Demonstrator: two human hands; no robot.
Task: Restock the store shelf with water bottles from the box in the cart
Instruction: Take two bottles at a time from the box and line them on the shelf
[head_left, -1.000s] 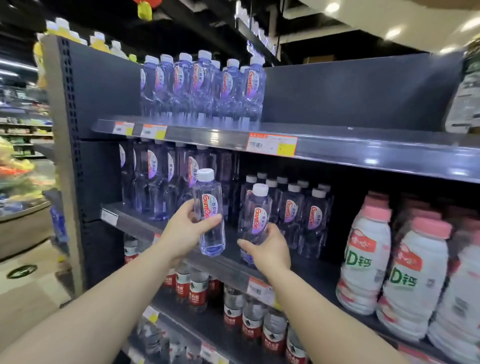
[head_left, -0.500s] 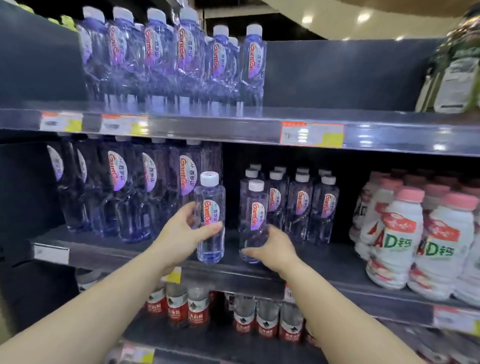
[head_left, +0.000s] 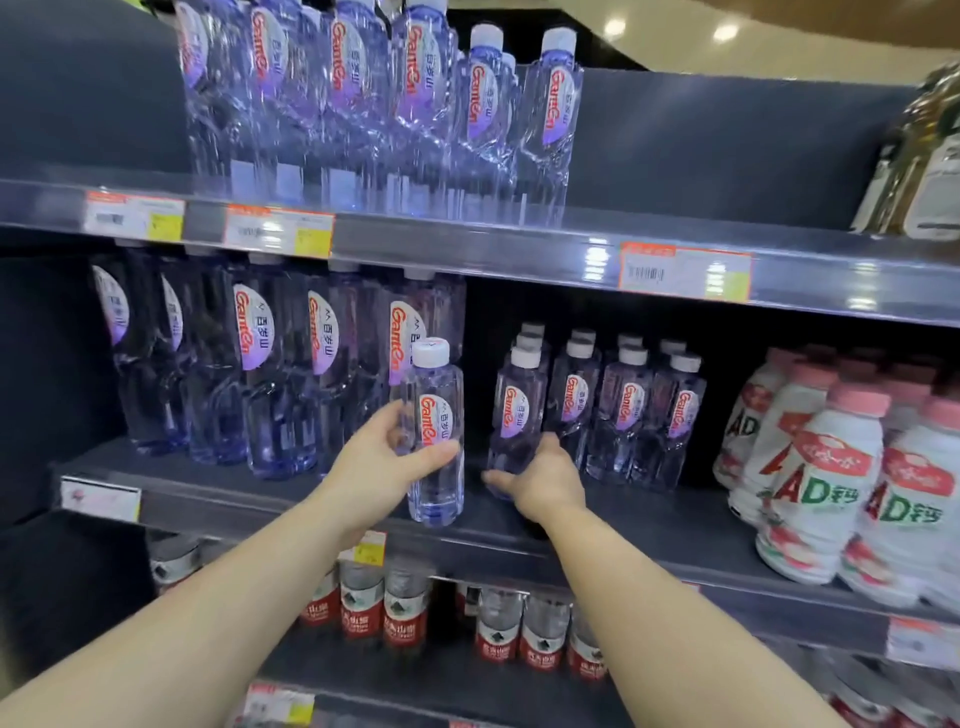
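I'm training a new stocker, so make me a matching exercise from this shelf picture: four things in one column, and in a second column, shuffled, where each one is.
Things
1. small water bottle with the white cap
2. row of small water bottles
3. pink-capped milk drink bottles
4. red-labelled bottles

Places
A. right end of the middle shelf
B. on the shelf below the middle one
C. gripped in the left hand at the middle shelf's front edge
D. standing behind the right hand

Pairs: 1-C, 2-D, 3-A, 4-B
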